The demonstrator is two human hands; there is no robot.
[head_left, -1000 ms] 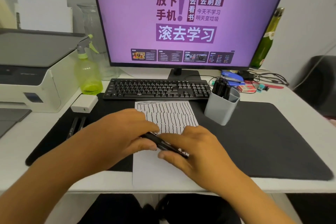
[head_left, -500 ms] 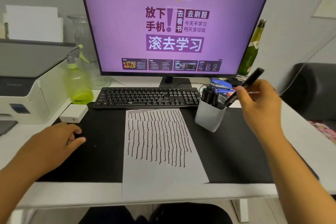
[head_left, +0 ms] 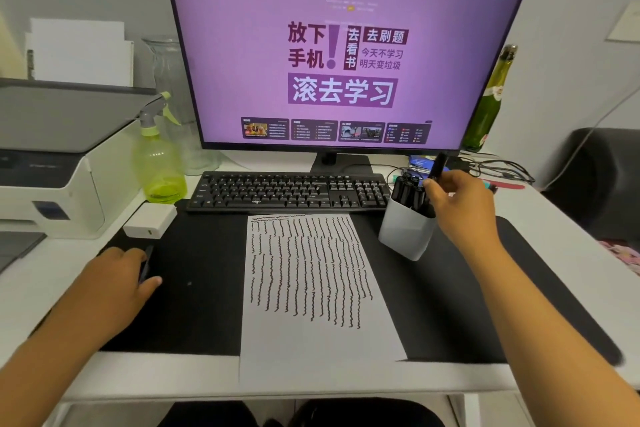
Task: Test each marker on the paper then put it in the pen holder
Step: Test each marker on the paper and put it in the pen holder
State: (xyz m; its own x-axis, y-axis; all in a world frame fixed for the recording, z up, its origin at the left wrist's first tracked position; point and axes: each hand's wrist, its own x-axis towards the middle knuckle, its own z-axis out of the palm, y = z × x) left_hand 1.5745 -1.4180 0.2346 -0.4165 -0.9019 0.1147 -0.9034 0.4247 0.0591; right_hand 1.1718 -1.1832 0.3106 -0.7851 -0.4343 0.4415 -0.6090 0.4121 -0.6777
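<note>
White desk (head_left: 571, 218) under black mat. Between hands, paper (head_left: 311, 288). Left hand (head_left: 117, 284) curling round another marker (head_left: 145, 267). Right hand (head_left: 460, 204) pinching light, stiff, slick marker (head_left: 437, 166) mid-barrel above pen holder (head_left: 405, 232) already holding several.

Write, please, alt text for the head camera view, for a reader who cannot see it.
The right hand lowers a black marker into a grey pen holder already holding several markers, while the left hand touches another marker on the black desk mat. Between them lies paper covered in wavy test lines, before a keyboard and monitor.
</note>
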